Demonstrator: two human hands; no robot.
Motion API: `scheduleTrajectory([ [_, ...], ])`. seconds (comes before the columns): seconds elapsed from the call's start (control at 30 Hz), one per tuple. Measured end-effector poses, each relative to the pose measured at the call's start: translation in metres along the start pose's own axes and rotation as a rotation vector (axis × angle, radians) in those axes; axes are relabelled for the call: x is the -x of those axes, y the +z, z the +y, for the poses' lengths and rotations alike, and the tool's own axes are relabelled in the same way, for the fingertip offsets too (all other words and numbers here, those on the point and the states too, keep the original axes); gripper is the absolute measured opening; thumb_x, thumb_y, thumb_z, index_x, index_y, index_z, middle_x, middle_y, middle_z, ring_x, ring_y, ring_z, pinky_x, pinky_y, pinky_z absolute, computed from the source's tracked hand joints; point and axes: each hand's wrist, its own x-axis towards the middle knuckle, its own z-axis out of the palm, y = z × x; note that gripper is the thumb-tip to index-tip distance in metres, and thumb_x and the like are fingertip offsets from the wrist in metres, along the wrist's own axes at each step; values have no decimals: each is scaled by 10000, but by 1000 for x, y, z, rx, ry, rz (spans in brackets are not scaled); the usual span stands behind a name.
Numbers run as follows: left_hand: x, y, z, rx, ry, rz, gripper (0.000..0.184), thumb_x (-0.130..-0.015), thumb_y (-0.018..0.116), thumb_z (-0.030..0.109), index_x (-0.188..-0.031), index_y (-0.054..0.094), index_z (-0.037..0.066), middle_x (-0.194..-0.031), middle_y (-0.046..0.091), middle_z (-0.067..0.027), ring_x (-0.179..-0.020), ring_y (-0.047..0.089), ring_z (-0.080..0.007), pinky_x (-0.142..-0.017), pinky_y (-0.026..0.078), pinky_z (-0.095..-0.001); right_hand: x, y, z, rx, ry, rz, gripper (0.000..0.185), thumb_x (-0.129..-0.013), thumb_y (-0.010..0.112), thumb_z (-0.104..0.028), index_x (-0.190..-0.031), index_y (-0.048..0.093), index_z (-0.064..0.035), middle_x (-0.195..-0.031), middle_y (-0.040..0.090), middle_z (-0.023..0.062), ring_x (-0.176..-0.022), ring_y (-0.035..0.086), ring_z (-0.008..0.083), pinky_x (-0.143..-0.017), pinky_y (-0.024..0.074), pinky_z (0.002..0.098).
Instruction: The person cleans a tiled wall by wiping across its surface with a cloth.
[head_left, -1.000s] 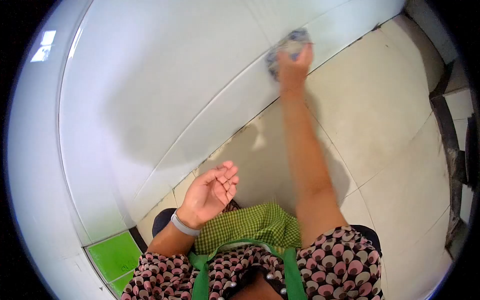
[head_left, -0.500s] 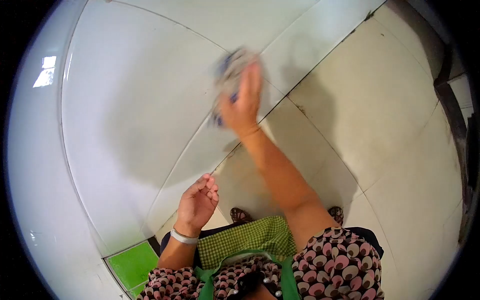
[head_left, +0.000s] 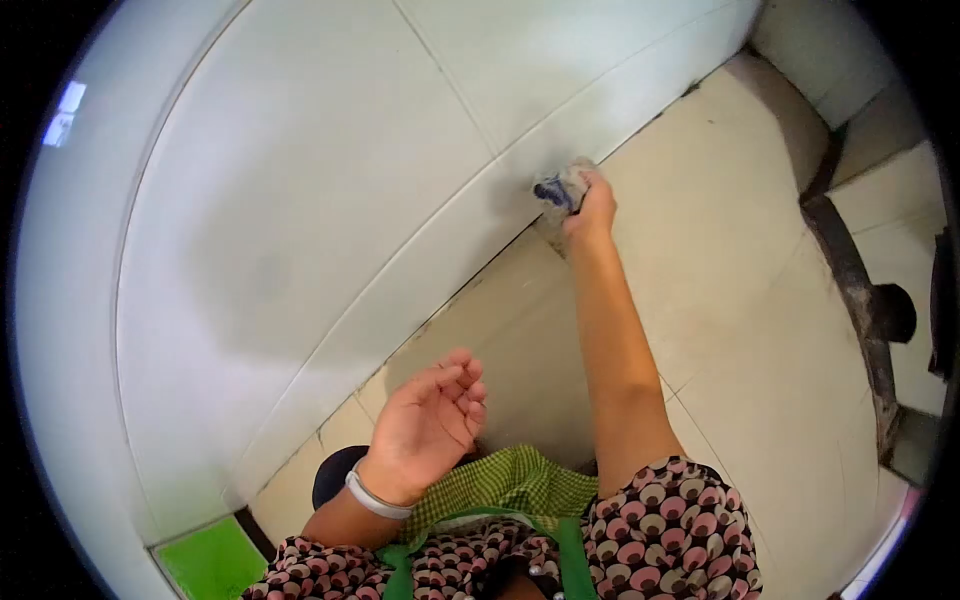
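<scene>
My right hand [head_left: 594, 207] grips a crumpled grey and blue cloth [head_left: 562, 190] low on the white tiled wall [head_left: 400, 170], close to the line where wall and floor meet. The fingers wrap round the cloth's right side, and part of it is hidden behind them. Held in the air in front of the apron [head_left: 500, 480], my left hand [head_left: 430, 425] has its palm up and its fingers loosely curled, with nothing in it. A pale band [head_left: 377, 497] circles the left wrist.
Cream floor tiles [head_left: 720, 300] spread out at the right, with dirt along the wall joint. A dark curved ledge [head_left: 850, 280] borders the floor on the far right. A bright green panel [head_left: 212, 560] is at the lower left.
My right hand and the cloth have moved down the wall and to the right, to the floor joint. My left hand has shifted slightly right. The view has turned a little.
</scene>
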Motion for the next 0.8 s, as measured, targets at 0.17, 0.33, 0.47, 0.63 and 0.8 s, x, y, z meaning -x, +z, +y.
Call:
scheduleTrajectory([
  [0.17, -4, 30, -25, -34, -135, -83, 139, -888, 501, 69, -1011, 558, 40, -951, 599, -71, -829, 574, -179, -709, 492, -267, 72, 86, -63, 108, -222, 141, 608, -756, 561, -54, -1323, 350, 7, -1202, 483, 160, -997, 539, 252, -808, 490, 385],
  [0.33, -91, 41, -58, -28, -69, 62, 125, -884, 495, 63, -987, 560, 36, -909, 595, -56, -807, 574, -170, -716, 494, -267, 82, 136, -107, 612, -478, -86, 660, -716, 535, 1, -1339, 320, 38, -1111, 527, 150, -1012, 540, 204, -861, 454, 288],
  [0.47, -176, 28, -74, 133, -4, -235, 116, -858, 510, 36, -964, 553, 25, -871, 599, -67, -802, 580, -166, -719, 493, -277, 85, 120, -74, 639, -825, -180, 688, -713, 572, 10, -1352, 317, 27, -1099, 530, 138, -1004, 539, 190, -857, 451, 290],
  [0.63, -132, 66, -39, 259, 213, 8, 133, -838, 525, 16, -969, 550, 1, -866, 589, -76, -779, 569, -184, -696, 487, -271, 118, 139, -94, 1006, -1113, -193, 628, -680, 612, 13, -1287, 451, 3, -1187, 526, 181, -961, 538, 246, -869, 433, 297],
  [0.8, -97, 38, -12, 145, 27, 99, 136, -858, 514, 42, -989, 541, 22, -891, 596, -71, -749, 569, -166, -655, 478, -241, 137, 163, -99, 1089, -1503, -410, 622, -676, 682, -157, -1249, 491, -7, -985, 537, 118, -959, 494, 306, -1000, 267, 480],
])
